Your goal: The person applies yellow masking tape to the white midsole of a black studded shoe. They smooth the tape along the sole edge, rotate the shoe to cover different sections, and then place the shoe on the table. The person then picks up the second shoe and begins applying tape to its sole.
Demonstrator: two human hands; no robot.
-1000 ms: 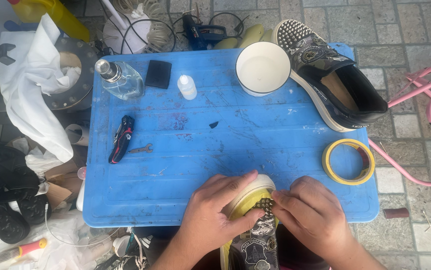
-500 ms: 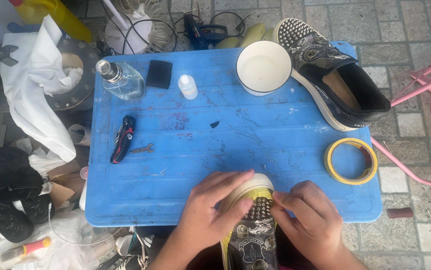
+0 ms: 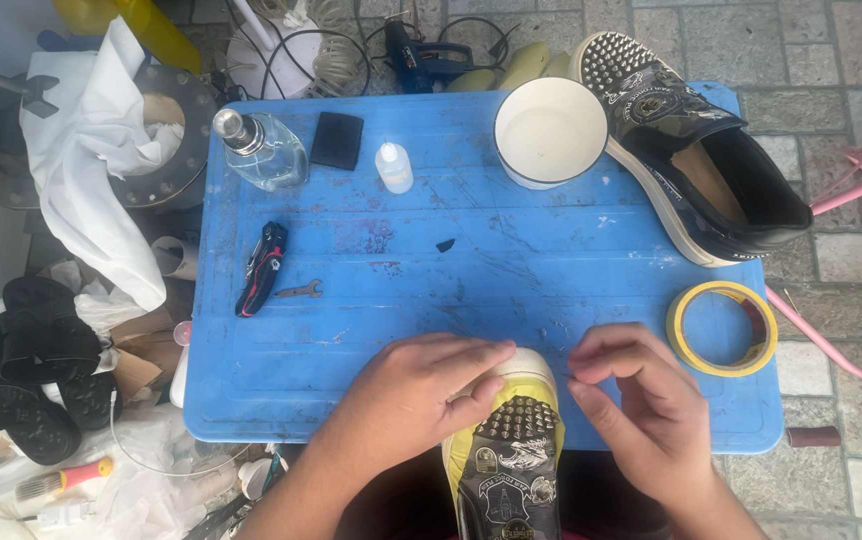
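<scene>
A black studded shoe [image 3: 516,465] with printed patches and yellow tape around its sole rests toe-first on the near edge of a blue plastic table [image 3: 401,300]. My left hand [image 3: 416,400] lies over the left side of its toe, fingers pressed on the taped edge. My right hand [image 3: 641,405] hovers just right of the toe, fingers curled and pinched together; whether it holds a bit of tape I cannot tell. The matching black shoe [image 3: 696,150] lies at the table's far right corner. A yellow tape roll [image 3: 721,328] sits to the right of my right hand.
On the table stand a white bowl [image 3: 551,130], a small white dropper bottle [image 3: 393,167], a clear glass bottle [image 3: 261,150], a black pad [image 3: 336,140], a folding multi-tool [image 3: 261,268] and a small wrench [image 3: 301,290]. White cloth [image 3: 101,160], black sandals [image 3: 21,365] and clutter lie left.
The shoe has slid further onto the table edge. My right hand has lifted off the toe and drawn slightly right; my left hand still presses the taped toe.
</scene>
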